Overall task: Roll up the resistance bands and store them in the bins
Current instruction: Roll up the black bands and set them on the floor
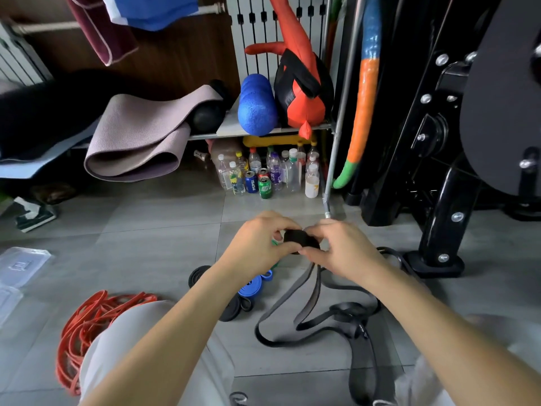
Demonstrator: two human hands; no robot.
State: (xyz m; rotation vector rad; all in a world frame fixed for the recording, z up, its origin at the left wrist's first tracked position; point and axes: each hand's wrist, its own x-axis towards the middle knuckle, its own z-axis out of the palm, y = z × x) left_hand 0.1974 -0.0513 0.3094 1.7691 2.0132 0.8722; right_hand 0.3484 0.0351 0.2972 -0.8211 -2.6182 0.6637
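A black resistance band trails over the grey floor tiles; its near end is wound into a small roll held up at the middle of the view. My left hand pinches the roll from the left, my right hand from the right. Something green shows in my left palm. Below my hands lie a rolled blue band and two rolled black bands. A tangle of red bands lies at lower left, partly hidden by my knee.
A clear plastic bin sits at the left edge. Bottles and cans stand under a shelf holding a folded mat and a blue foam roller. A black machine frame stands at right.
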